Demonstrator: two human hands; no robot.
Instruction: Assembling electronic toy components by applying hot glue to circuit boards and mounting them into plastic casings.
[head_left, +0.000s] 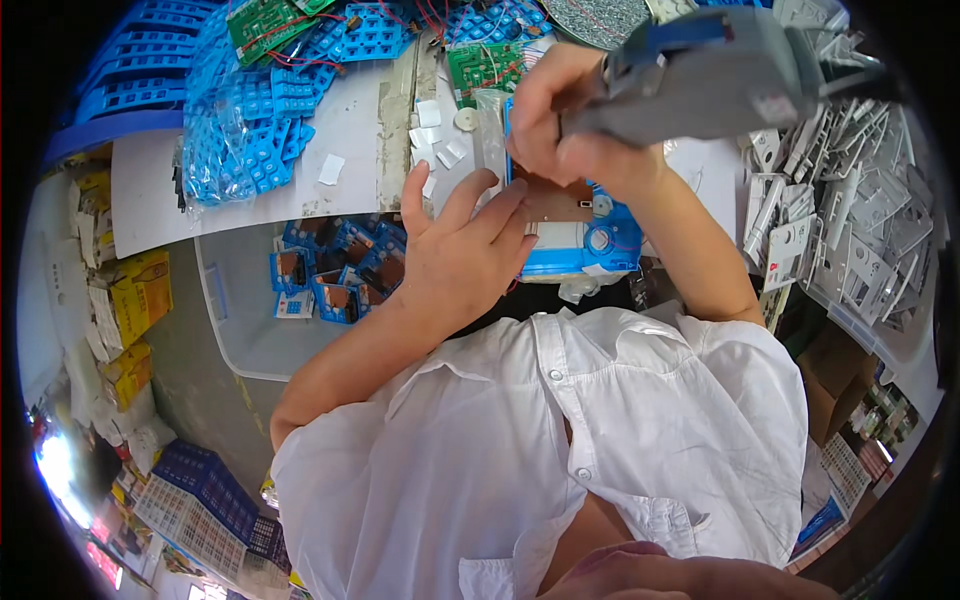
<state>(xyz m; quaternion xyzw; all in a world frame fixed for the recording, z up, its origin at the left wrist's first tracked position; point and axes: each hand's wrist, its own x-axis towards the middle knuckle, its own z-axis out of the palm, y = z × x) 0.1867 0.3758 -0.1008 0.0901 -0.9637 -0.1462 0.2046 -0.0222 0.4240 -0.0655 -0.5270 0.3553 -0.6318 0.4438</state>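
Observation:
In front of me on the worktable lies a blue plastic casing (570, 262) with a brown circuit board (556, 203) set in it. My right hand (575, 140) is wrapped round a grey power tool (715, 90) shaped like a cordless drill. The tool's body reaches up to the right, and its tip is hidden behind the hand. My left hand (460, 245) lies with its fingers spread at the casing's left side, its fingertips by the board's edge. Part of the casing is covered by both hands.
A translucent bin (235, 335) with several blue units (345, 290) stands at lower left. Blue plastic parts (240, 135) and green circuit boards (485, 70) with red wires lie at the back. Small white pieces (428, 115) are nearby. Grey-white plastic parts (870, 220) fill a container at right.

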